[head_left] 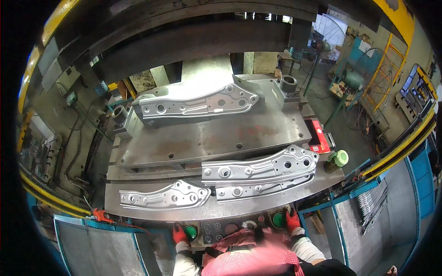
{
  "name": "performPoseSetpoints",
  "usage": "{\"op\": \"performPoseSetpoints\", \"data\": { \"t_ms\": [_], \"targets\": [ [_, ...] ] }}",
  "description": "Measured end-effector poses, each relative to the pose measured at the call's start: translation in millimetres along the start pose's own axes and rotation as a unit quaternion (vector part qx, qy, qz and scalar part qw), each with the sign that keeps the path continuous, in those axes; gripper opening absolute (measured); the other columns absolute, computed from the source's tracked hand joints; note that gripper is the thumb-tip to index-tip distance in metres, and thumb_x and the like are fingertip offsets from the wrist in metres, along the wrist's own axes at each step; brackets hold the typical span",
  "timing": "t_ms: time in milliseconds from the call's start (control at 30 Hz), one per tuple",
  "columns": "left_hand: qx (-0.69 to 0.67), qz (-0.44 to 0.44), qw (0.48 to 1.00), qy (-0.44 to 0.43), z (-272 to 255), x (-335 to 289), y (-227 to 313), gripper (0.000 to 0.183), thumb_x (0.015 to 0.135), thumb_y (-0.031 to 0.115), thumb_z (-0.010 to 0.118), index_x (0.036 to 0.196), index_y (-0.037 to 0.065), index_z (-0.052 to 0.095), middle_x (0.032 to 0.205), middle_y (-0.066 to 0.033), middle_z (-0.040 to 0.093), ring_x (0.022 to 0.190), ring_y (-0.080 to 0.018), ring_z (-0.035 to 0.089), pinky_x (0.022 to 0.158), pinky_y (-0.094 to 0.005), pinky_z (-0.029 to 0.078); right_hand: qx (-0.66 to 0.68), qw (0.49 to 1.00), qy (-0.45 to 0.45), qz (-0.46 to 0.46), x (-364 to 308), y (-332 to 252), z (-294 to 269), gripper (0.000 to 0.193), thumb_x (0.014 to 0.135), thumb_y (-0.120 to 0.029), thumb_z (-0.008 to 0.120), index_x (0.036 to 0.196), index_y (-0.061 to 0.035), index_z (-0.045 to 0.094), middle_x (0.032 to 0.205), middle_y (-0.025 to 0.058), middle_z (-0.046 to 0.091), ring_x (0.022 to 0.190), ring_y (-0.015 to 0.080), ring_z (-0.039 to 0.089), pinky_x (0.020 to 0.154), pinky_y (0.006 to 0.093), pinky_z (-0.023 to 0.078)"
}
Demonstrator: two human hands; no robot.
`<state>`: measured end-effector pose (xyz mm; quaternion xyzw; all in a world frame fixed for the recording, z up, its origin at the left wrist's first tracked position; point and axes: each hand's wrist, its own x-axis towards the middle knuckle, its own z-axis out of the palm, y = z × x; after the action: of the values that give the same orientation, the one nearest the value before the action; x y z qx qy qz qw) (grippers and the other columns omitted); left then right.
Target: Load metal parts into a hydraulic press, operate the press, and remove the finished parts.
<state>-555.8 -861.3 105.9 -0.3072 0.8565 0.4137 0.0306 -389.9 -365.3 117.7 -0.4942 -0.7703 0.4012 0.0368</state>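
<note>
And it's a workshop crowded with machinery, a dark press beam [198, 41] spanning the top, caged fans [375, 78] out on the right! Below it lies the grey steel table [113, 198], its near edge curving across, with a broad, rust-stained die block [202, 138] on its far half. Blue-framed bins [400, 207] flank the table on both sides. Four stamped metal panels here: one on the block's far edge [195, 105], one at the table's near left [161, 198], and two overlapping at near right [262, 168]. A control panel [216, 232] runs below the near edge; a red case [318, 138] sits toward the right edge, with a green-lidded bottle [340, 158] at the near right corner. Red gloves, well apart! The left hand [180, 233] is beside one green button [190, 232], the right hand [291, 220] beside the other [278, 220]; whether the fingers are clamped, one cannot tell. Writing? Pale print on the case, small markings around the dials, a dark scrawl on the block's left, none clearly legible
</note>
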Motion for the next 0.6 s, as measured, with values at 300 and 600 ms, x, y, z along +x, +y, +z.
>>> {"op": "performPoseSetpoints", "data": {
  "t_ms": [300, 600],
  "targets": [
    [-0.032, 0.031, 0.988, -0.149, -19, 10, -7, 0.085, 0.074, 0.028, 0.066, 0.141, 0.007, 0.019, 0.143, -0.0146, 0.034, 0.129, -0.0297, 0.038, 0.103, -0.0377, 0.037, 0.227, 0.939, -0.257, -0.027, -15, -33, -46, 0.095, 0.078, -0.027, 0.075, 0.144, 0.0016, 0.012, 0.13, 0.0158, 0.05, 0.116, 0.0234, 0.051, 0.098, 0.0342, 0.042],
    [-0.279, -0.041, 0.894, -0.349, -18, 21, -6, 0.126, 0.057, 0.003, 0.084, 0.147, 0.006, -0.005, 0.151, -0.0128, 0.021, 0.135, -0.0258, 0.029, 0.105, -0.0373, 0.036, 0.048, 0.98, -0.189, -0.033, 29, 45, -2, 0.122, 0.058, -0.04, 0.084, 0.146, -0.0013, 0.009, 0.139, 0.0223, 0.04, 0.127, 0.0308, 0.041, 0.103, 0.0377, 0.038]
  ]
}}
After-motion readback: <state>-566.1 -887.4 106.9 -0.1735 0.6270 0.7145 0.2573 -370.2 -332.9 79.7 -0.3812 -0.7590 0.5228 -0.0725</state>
